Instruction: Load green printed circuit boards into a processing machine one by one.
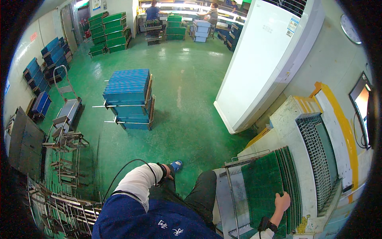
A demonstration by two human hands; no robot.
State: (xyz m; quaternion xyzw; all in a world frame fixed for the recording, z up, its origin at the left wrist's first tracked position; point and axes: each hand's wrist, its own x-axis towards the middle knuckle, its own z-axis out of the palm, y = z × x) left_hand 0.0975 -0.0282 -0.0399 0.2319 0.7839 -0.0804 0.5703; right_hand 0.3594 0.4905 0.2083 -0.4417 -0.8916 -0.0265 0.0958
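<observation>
My right hand [282,202] is closed on the edge of a green panel [260,179], fingertips curled over its side. Several more thin green panels [292,179] stand packed upright just right of it, in a metal wire rack [230,191] on a pale surface. My left hand [170,172] hangs low by my left leg, away from the panels. Its fingers are mostly hidden, so whether it holds anything does not show. A black cable runs along the left sleeve, and a dark band circles each wrist.
A machine with a mesh conveyor [316,147] stands at the right, behind it a tall white cabinet unit [258,59]. Blue panels in racks [127,91] sit mid-floor. At left are a trolley [69,111] and metal racks [65,159]. People work at a lit bench far back.
</observation>
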